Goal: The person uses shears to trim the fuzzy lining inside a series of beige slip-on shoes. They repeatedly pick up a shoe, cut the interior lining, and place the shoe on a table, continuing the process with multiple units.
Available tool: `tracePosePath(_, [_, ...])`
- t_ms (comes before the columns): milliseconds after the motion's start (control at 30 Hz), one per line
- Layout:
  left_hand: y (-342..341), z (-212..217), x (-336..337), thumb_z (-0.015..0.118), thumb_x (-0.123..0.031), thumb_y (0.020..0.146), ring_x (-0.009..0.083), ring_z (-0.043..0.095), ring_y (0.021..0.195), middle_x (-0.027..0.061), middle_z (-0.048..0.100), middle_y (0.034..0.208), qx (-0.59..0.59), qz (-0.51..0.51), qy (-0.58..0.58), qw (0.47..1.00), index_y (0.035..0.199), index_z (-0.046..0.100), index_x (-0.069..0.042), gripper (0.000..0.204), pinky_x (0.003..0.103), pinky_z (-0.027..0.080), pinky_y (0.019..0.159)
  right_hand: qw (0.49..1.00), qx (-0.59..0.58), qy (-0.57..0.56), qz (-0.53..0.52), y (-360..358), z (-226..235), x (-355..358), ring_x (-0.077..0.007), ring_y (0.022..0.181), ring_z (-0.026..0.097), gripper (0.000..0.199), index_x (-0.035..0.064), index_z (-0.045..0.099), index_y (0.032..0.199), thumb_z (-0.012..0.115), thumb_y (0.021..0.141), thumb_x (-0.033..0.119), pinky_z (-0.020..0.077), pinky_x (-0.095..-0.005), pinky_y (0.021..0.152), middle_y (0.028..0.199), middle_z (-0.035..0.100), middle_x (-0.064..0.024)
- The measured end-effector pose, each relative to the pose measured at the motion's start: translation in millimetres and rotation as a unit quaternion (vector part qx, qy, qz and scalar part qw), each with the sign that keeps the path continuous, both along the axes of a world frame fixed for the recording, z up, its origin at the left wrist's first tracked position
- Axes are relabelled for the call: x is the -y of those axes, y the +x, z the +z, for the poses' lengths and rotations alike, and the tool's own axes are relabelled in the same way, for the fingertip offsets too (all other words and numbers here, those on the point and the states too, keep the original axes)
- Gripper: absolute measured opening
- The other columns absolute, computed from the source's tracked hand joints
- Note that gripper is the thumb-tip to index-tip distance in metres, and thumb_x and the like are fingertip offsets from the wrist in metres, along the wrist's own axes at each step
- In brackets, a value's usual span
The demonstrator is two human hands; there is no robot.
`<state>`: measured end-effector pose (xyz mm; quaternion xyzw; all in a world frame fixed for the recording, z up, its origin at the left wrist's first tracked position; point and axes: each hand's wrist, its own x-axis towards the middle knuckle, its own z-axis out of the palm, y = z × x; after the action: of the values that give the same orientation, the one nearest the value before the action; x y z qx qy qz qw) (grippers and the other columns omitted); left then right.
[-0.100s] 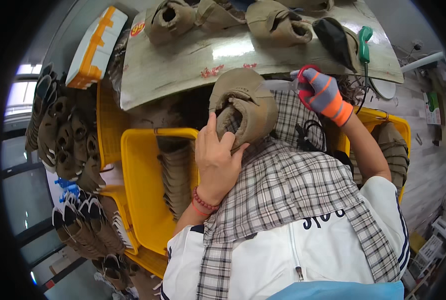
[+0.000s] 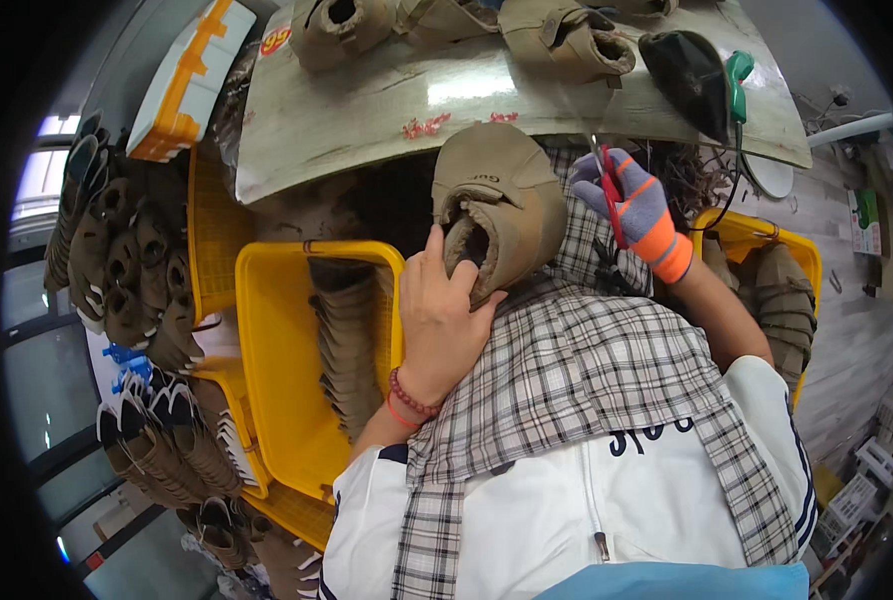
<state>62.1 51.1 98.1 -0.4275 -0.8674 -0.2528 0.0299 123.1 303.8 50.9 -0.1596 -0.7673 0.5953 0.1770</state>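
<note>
A tan fleece-lined shoe upper (image 2: 521,215) is held over my lap, its toe facing away from me and its opening toward me. Bare and wearing a red bead bracelet, my left hand (image 2: 438,315) grips the near left side of it, fingers at the opening and thumb below. My right hand (image 2: 648,208), in a grey and orange glove, is closed round the red handles of a pair of scissors (image 2: 611,195). Their blades point up toward the table edge, apart from the shoe upper. Part of the handles is hidden by the fingers.
Ahead is a pale worktable (image 2: 356,135) with several shoe uppers (image 2: 556,40), a black pointed piece (image 2: 681,80) and a green corded tool (image 2: 738,85). Yellow crates flank me, the left crate (image 2: 266,350) holding stacked uppers (image 2: 344,350). More shoes (image 2: 166,440) crowd the far left.
The scissors have swung from pointing left at the shoe upper to pointing up, away from it. My right hand is slightly lower. My left hand keeps its grip.
</note>
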Motion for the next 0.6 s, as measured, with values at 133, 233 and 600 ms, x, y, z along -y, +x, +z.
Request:
tracePosePath(133, [1.5, -5.6, 2.7, 0.081, -0.028, 0.059, 0.0388, 0.047, 0.103, 0.0264, 0.043, 0.126, 0.066, -0.014, -0.024, 0.997, 0.081, 0.056, -0.002, 0.042, 0.044, 0.038, 0.088, 1.0, 0.023, -0.021, -0.003, -3.4, 1.0, 33.8, -0.0153, 0.077, 0.062, 0.038, 0.0009, 0.057, 0.102, 0.076, 0.076, 0.021, 0.0486, -0.0264, 0.069, 0.087, 0.065, -0.0085])
tracePosePath(233, [-0.6, -10.2, 9.4, 0.08, -0.026, 0.061, 0.0384, 0.044, 0.104, 0.029, 0.04, 0.128, 0.091, -0.046, -0.004, 0.995, 0.078, 0.054, -0.003, 0.039, 0.045, 0.037, 0.087, 0.988, 0.135, 0.079, -0.023, -4.3, 1.5, 34.9, -0.0166, 0.079, 0.064, 0.048, 0.0001, 0.057, 0.101, 0.078, 0.072, 0.031, 0.0489, -0.0277, 0.069, 0.089, 0.065, -0.0092])
tracePosePath(600, [-20.1, -24.3, -21.6, 0.067, -0.004, 0.072, 0.0272, 0.055, 0.078, 0.013, 0.055, 0.086, 0.036, 0.002, 0.093, 0.995, 0.098, 0.061, -0.002, 0.028, 0.034, 0.044, 0.073, 0.988, 0.096, 0.12, -0.029, 2.4, -9.4, 61.4, -0.0236, 0.079, 0.065, 0.037, 0.0006, 0.055, 0.107, 0.071, 0.078, 0.018, 0.0504, -0.0303, 0.066, 0.088, 0.066, -0.0128])
